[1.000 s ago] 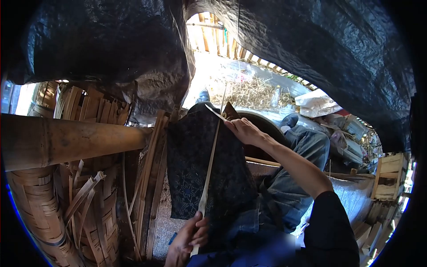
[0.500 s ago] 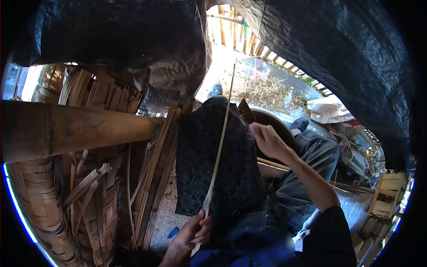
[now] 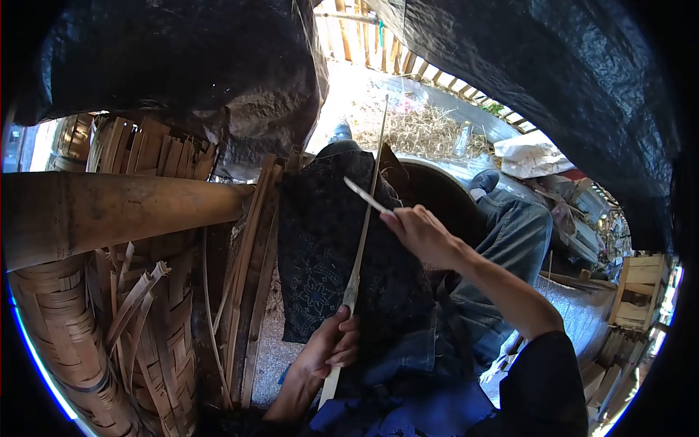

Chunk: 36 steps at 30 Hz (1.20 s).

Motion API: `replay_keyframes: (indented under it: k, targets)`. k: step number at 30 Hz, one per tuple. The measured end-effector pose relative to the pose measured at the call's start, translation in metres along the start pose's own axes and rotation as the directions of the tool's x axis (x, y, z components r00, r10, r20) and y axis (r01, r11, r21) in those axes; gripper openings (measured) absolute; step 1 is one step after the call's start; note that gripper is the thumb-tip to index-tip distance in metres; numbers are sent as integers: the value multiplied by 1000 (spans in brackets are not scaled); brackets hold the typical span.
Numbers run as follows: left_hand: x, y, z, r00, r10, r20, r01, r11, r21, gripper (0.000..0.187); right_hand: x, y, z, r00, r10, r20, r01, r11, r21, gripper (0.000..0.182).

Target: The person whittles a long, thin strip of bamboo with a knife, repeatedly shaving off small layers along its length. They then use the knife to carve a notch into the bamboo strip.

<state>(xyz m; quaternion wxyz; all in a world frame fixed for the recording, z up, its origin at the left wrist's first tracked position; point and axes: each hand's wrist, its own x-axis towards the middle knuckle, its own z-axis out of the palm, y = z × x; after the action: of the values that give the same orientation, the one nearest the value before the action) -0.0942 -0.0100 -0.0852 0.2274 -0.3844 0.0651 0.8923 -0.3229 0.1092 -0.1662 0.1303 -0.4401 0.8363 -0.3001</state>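
Observation:
My left hand [image 3: 331, 348] is closed round the lower part of a long, thin bamboo strip [image 3: 360, 261], whose far end points up and away over my lap. The strip's broader butt shows below my fist. In my right hand [image 3: 428, 233] is a knife with a narrow, pale blade [image 3: 362, 192], pointing up and to the left. The blade overlaps the upper half of the strip in this view; the handle is hidden in my fingers. A dark patterned cloth [image 3: 314, 280] covers my left leg beneath the strip.
A thick bamboo pole [image 3: 124, 211] juts in from the left, above woven bamboo baskets [image 3: 54, 313] and split slats [image 3: 138, 302]. Dark plastic sheeting [image 3: 539, 65] hangs overhead. Beyond my feet lie straw [image 3: 422, 131] and a clear bottle [image 3: 462, 138]. A wooden crate [image 3: 639, 291] stands right.
My right hand has come down and slightly toward me, and the knife blade now shows across the strip. My left hand has shifted slightly up and right with the strip.

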Motion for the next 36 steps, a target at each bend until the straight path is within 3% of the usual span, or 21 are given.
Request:
replay_keyframes:
  k: [2,3,4,5,6,7,8,9,10,14,16,19,26,36]
  targets:
    - [-1,0,0,1000,2,-4,-2,1000,5,38,15,30,15,988,-115,-104,118,993,20,33]
    - [-1,0,0,1000,6,-3,-6,1000,15,38,27,36,12,999,23,31,-28,982,185,32]
    - [-1,2,0,1000,13,0,-13,1000,26,38,27,34,13,999,20,27,-24,983,182,32]
    - [0,3,-1,1000,18,4,-18,1000,25,38,24,30,14,960,-182,-213,200,977,68,35]
    - [0,3,-4,1000,8,24,-7,1000,-11,38,20,25,17,827,-388,-407,387,918,-88,38]
    - [0,2,-6,999,-2,41,4,999,-51,38,13,5,-6,985,-127,-119,151,964,220,43]
    - [-1,2,-8,999,2,37,0,998,-63,38,5,-10,-18,985,-131,-108,153,962,225,43]
    - [0,2,-9,998,2,62,3,997,-83,38,-3,-21,-27,989,-45,144,3,960,279,44]
    - [0,3,-10,996,0,89,9,995,-98,38,-9,-25,-29,921,35,387,-157,944,290,45]
    - [4,2,-21,983,-27,184,66,976,-206,37,-26,-22,-20,942,52,331,-146,953,266,46]
    - [5,2,-26,962,-19,273,121,924,-362,36,-26,-21,-11,984,38,172,-83,961,264,47]
    - [4,0,-28,950,19,312,128,886,-445,35,-19,-20,-10,991,10,134,-37,979,198,47]
    - [6,-4,-29,940,34,338,143,863,-484,34,-17,-34,-14,955,110,274,-157,975,155,47]
    - [4,-7,-24,950,30,311,135,858,-495,35,-5,-34,-5,981,104,164,-111,993,31,46]
